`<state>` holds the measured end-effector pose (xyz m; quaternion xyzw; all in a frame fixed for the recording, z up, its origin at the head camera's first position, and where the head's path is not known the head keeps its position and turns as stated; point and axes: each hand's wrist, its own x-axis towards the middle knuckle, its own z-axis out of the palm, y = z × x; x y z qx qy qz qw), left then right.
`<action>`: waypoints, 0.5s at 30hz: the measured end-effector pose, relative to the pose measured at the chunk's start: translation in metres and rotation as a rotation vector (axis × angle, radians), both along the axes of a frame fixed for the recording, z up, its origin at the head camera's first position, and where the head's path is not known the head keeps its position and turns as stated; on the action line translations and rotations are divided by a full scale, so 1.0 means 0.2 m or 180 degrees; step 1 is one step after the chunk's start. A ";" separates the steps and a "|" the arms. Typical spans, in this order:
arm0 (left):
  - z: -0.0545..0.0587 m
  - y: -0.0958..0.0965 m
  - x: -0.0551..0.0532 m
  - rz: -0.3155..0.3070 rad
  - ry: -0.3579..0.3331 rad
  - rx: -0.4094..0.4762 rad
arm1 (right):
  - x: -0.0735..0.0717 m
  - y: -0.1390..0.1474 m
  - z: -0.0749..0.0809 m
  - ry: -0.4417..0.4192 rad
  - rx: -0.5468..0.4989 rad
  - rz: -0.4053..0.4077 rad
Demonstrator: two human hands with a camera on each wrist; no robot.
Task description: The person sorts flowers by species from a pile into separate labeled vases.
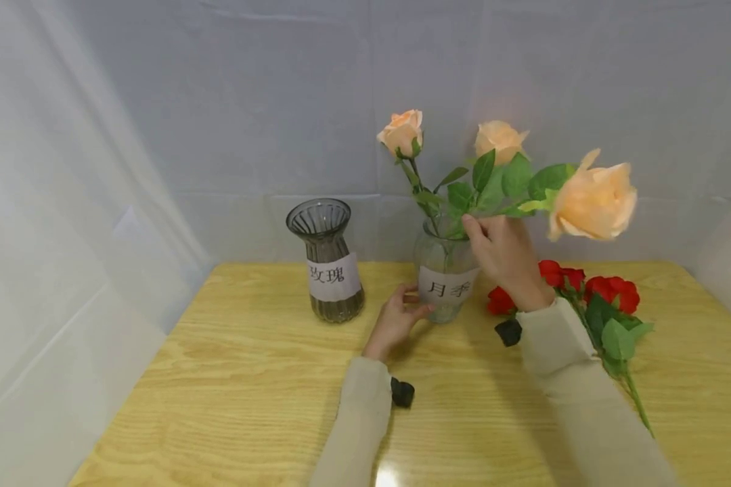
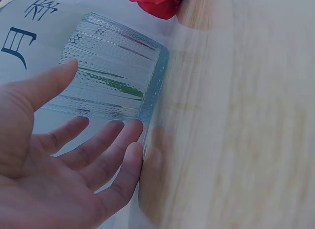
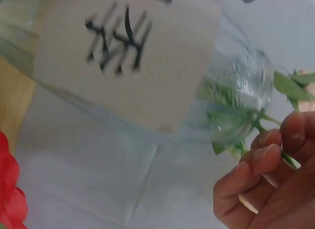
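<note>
A clear glass vase (image 1: 441,257) with a white label of dark characters stands near the table's back edge. My left hand (image 1: 396,321) is at its lower left side, its loosely bent fingers (image 2: 113,145) and thumb spread beside the glass. At the vase's mouth, my right hand (image 1: 505,253) pinches the green stem (image 3: 288,160) of a peach rose (image 1: 593,199), whose bloom leans out to the right. One peach rose (image 1: 402,133) stands in the vase, tilting left. Another peach bloom (image 1: 499,142) shows behind the leaves; its stem is hidden.
Left of the clear vase stands a grey ribbed glass vase (image 1: 329,237) with its own label. Several red roses (image 1: 612,292) lie on the wooden table (image 1: 250,392) at the right, partly behind my right forearm. A pale cloth backdrop (image 1: 250,135) hangs behind.
</note>
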<state>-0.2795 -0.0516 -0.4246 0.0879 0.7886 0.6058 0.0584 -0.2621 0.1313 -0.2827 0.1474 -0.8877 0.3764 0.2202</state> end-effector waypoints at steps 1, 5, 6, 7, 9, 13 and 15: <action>0.00 0.00 0.00 -0.0005 -0.0006 -0.0003 | -0.01 0.01 0.01 -0.0135 0.0023 0.0012; 0.00 0.00 -0.01 -0.0009 -0.0018 -0.0003 | -0.03 0.05 0.08 -0.0483 0.0229 -0.0010; 0.00 0.00 -0.01 -0.0010 -0.0023 -0.0006 | -0.04 0.05 0.09 -0.0506 0.0264 -0.0019; 0.00 0.00 -0.01 -0.0011 -0.0025 -0.0008 | -0.05 0.06 0.10 -0.0513 0.0291 -0.0025; 0.00 0.00 -0.01 -0.0010 -0.0028 -0.0006 | -0.06 0.07 0.10 -0.0453 0.0260 -0.0061; -0.01 -0.01 -0.01 -0.0022 -0.0010 0.0011 | -0.07 0.07 0.06 0.0016 0.0056 -0.0189; -0.01 -0.01 -0.02 -0.0025 0.0004 0.0017 | -0.07 0.08 0.02 0.0348 -0.0036 -0.0290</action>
